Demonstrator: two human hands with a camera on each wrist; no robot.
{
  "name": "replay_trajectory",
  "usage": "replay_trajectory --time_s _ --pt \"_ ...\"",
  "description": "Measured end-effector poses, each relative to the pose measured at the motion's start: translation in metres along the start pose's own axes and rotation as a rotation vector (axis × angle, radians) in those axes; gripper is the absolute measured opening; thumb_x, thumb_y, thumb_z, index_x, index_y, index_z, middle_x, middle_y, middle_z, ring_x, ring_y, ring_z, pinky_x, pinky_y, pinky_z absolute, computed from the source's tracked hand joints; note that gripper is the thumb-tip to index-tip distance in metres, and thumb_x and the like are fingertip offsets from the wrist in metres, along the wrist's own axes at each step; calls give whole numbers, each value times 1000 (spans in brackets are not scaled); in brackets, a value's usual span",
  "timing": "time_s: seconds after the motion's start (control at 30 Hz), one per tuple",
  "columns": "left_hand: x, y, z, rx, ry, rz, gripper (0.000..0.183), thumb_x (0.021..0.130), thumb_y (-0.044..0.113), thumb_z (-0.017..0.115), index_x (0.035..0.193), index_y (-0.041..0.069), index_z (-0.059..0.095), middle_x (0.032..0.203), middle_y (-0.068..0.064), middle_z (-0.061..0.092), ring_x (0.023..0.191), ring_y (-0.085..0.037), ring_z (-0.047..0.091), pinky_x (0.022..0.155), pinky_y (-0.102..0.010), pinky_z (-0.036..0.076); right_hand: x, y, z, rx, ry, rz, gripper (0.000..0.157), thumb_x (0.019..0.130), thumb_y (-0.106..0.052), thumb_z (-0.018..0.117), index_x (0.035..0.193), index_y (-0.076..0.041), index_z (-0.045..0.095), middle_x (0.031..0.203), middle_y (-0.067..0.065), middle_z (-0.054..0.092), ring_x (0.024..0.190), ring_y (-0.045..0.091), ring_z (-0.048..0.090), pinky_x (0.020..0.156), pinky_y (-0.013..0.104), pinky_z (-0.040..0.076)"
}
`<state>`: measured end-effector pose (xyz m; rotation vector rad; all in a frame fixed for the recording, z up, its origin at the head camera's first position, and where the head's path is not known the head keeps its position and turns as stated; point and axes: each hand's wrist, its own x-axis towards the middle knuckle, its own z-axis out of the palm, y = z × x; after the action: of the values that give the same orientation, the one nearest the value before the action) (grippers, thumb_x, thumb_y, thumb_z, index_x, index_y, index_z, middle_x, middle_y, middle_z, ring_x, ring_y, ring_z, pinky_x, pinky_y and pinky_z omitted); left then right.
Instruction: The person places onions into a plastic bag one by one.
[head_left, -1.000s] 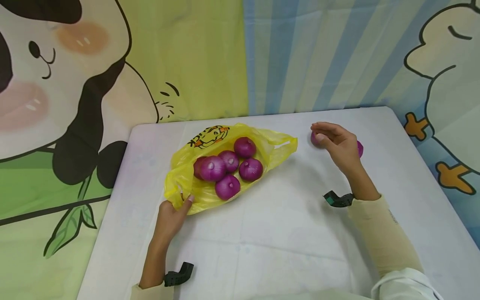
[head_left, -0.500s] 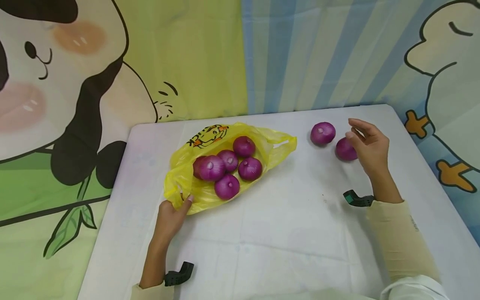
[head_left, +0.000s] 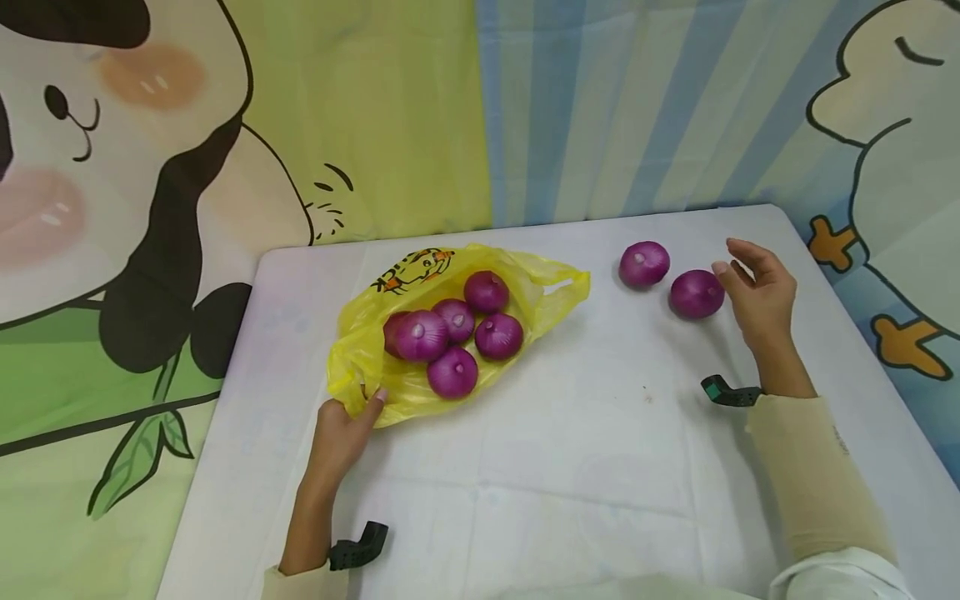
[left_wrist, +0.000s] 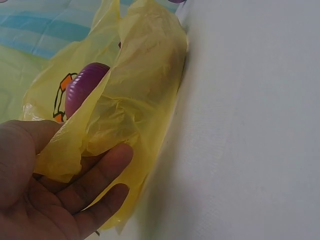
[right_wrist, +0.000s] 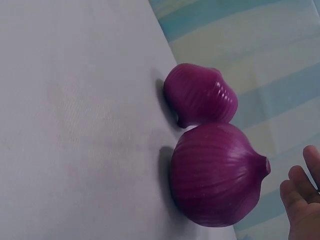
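A yellow plastic bag [head_left: 536, 312] lies on the left half of the white table, its mouth spread wide. Several purple onions [head_left: 453, 372] are bunched inside. My left hand [head_left: 341, 437] pinches the bag's near left edge between thumb and fingers; the left wrist view shows thin yellow film [left_wrist: 60, 160] in that grip. Two more onions sit on the table at the back right, a farther one [head_left: 643, 264] and a nearer one [head_left: 697, 294]. Just right of the nearer onion, my right hand [head_left: 765, 304] hovers with loosely bent fingers, holding nothing and apart from the onion.
White cloth covers the table [head_left: 570, 475]. Behind it hangs a printed backdrop [head_left: 375, 108], close to the back edge. A black camera mount sits on each wrist, the left one [head_left: 358, 546] and the right one [head_left: 731, 392].
My right hand has drawn away to the right from the loose onions, uncovering both of them. My left hand keeps its hold on the bag, and the bagged onions stay put.
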<state>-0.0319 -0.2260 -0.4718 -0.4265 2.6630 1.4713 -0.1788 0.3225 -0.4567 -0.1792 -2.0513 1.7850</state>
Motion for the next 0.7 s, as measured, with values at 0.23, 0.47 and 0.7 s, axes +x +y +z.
replay_trajectory --time_s 0.23,0.47,0.7 --pt "0 0 0 3 -1 -16 45 92 42 65 104 0 56 76 -10 49 69 -22 48 57 -27 41 7 15 -7 65 -21 27 41 87 -7 73 126 -4 61 130 10 55 124 20 49 104 26 34" --pt "0 -1 0 9 -1 -11 45 93 41 65 105 -1 56 76 -10 49 68 -22 48 57 -27 41 7 24 -10 -61 -43 99 50 88 -17 73 135 -16 55 137 7 51 129 16 45 104 24 33" --pt "1 -2 1 2 5 4 43 93 41 65 102 -1 58 75 -9 50 68 -22 47 57 -27 41 5 30 -15 -202 -161 152 69 92 -21 69 150 -27 33 152 6 34 139 16 32 107 23 27"
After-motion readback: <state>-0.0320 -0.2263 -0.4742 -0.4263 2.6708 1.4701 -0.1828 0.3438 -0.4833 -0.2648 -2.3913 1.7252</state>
